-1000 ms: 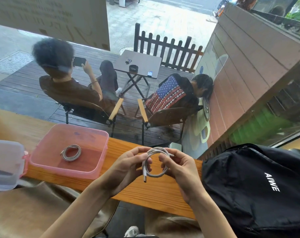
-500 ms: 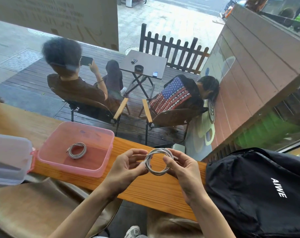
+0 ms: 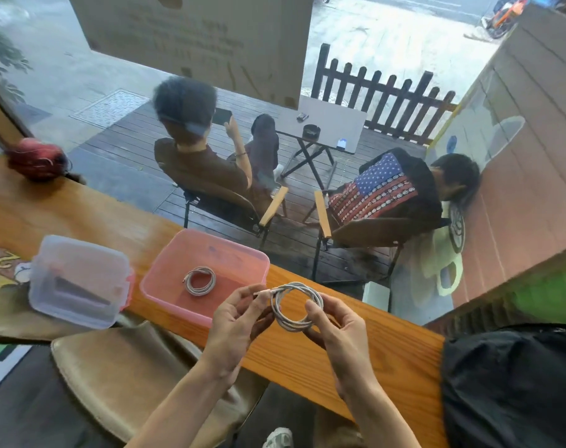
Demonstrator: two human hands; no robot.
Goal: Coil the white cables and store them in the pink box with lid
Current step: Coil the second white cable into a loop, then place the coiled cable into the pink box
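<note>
I hold a coiled white cable [image 3: 295, 304] above the wooden counter, just right of the pink box [image 3: 165, 297]. My left hand [image 3: 239, 321] pinches the coil's left side near its plug end. My right hand [image 3: 335, 328] grips the coil's right side. The pink box is open, and another coiled white cable [image 3: 200, 281] lies flat on its floor. The box's clear lid [image 3: 78, 281] rests upside down on the counter to the left of the box.
The narrow wooden counter [image 3: 372, 357] runs along a window. A black backpack [image 3: 514, 383] sits at its right end, a red object [image 3: 36, 161] at its far left. A tan chair [image 3: 123, 373] stands below the counter. Two people sit outside behind the glass.
The loose plug end that hung below the coil is now gathered in, and the coil lies flatter between my hands. My view has swung left, so box and lid appear further right.
</note>
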